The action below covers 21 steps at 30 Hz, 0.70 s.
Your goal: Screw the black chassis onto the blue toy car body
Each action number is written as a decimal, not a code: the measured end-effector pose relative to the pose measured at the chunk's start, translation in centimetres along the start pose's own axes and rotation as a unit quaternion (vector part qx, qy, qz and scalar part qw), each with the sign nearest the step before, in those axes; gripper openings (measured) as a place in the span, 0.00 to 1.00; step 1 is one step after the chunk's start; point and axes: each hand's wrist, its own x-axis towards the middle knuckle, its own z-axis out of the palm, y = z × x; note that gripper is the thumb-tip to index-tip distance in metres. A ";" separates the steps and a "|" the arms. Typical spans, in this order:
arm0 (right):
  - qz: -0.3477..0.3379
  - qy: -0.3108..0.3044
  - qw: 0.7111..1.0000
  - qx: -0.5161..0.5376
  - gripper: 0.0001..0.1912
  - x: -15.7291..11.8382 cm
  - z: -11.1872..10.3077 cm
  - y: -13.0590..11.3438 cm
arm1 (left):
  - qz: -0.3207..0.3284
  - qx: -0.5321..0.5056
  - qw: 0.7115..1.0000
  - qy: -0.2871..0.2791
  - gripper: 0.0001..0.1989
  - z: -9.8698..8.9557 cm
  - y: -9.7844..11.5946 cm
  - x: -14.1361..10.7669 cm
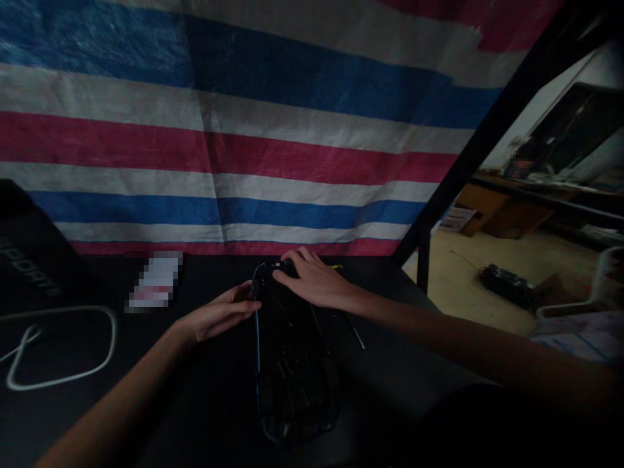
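A toy car [295, 364] lies upside down on the dark table, its black underside and wheels facing up and a blue body edge showing along the left. My left hand [224, 315] grips its left side near the far end, thumb on top and fingers partly hidden below the edge. At the far end, my right hand [312, 279] holds the car, with the thumb on the underside and the fingers over the front edge. A thin metal rod [355, 333], perhaps a screwdriver shaft, lies to the right, partly beneath my right forearm.
Behind the table [195, 390] hangs a striped plastic sheet [292, 162]. A blurred white card or packet [156, 281] lies at the back left, near a dark box [34, 260] and a looped white cable [114, 338]. A black frame post [423, 260] stands at the right.
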 end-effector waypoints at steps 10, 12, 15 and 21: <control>0.073 -0.070 0.993 -0.053 0.48 2.7 2.6 -4.5 | 0.008 -0.022 0.999 -0.029 0.40 -0.2 -0.9 -0.1; 0.083 -0.079 0.992 -0.055 0.49 2.9 2.4 -4.5 | 0.013 -0.030 0.999 -0.038 0.40 0.1 -0.9 0.0; 0.091 -0.095 0.990 -0.050 0.53 3.2 2.0 -4.2 | 0.019 -0.038 0.998 -0.043 0.38 0.5 -0.9 0.0; 0.065 -0.124 0.990 -0.033 0.54 3.7 1.0 -3.6 | 0.026 -0.048 0.997 -0.053 0.31 0.9 -0.6 -0.1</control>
